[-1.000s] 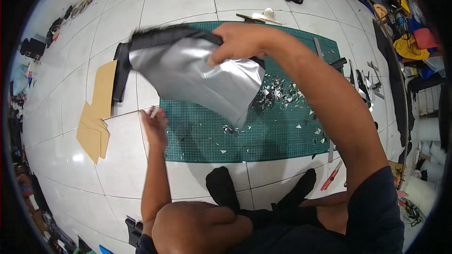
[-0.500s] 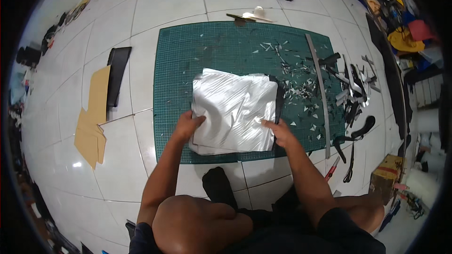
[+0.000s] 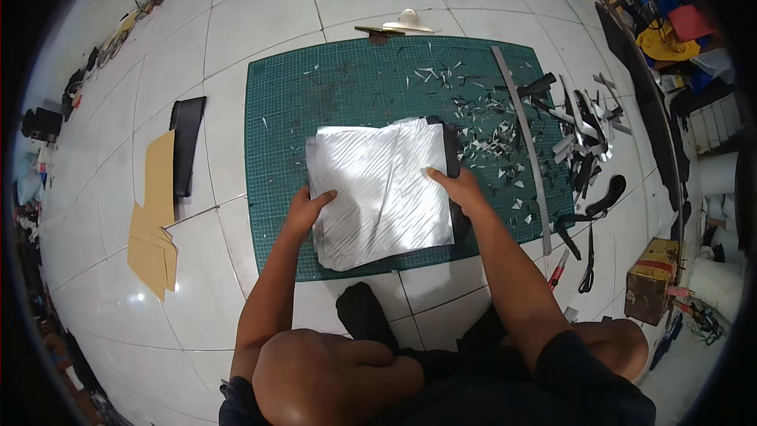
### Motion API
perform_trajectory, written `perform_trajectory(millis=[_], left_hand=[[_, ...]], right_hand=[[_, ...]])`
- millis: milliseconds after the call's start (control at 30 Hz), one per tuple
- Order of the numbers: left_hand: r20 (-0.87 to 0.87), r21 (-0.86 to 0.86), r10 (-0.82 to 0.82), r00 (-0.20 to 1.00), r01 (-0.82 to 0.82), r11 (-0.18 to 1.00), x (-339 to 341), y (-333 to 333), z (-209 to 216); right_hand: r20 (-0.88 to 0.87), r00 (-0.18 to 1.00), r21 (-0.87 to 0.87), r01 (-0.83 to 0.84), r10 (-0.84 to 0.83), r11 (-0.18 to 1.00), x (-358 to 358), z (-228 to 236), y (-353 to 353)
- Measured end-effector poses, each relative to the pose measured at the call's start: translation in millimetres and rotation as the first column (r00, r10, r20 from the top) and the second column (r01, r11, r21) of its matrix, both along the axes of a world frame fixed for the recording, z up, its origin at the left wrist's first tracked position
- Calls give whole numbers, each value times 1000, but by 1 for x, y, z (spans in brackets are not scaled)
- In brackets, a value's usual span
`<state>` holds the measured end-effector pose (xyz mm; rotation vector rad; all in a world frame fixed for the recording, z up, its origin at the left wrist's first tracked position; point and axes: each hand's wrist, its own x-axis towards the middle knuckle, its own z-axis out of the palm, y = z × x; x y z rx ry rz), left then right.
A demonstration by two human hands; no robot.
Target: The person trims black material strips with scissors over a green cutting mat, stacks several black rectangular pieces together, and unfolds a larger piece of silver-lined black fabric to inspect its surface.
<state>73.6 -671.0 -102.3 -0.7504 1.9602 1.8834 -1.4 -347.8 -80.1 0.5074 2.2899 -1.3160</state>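
Observation:
A stack of silver sheets (image 3: 380, 197) with a wrinkled, shiny top face lies over the near middle of a green cutting mat (image 3: 276, 102). Black material (image 3: 451, 146) peeks out along the stack's right side. My left hand (image 3: 307, 211) grips the left edge, thumb on top and fingers hidden beneath. Higher up on the opposite edge, my right hand (image 3: 464, 192) holds the stack the same way, its thumb pressing the silver surface.
Right of the stack, small scraps (image 3: 505, 138) litter the mat beside a long metal ruler (image 3: 526, 142). Beyond are black and silver offcuts (image 3: 585, 130), a red-handled tool (image 3: 557, 270) and a box (image 3: 653, 280). Tan card pieces (image 3: 160, 181) lie left on the tiled floor.
The stack has turned slightly anticlockwise, its right side swinging away from me. My right hand has moved farther up with that edge. The whole view has shifted a little.

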Motion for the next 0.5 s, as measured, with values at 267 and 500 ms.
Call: perform_trajectory(millis=[267, 500], left_hand=[[56, -108, -44, 997, 50, 993, 1, 3, -13], [22, 21, -24, 999, 23, 1000, -1, 13, 5]], right_hand=[[28, 983, 202, -181, 179, 963, -12, -34, 3], [-199, 960, 247, -143, 195, 958, -2, -32, -6]])
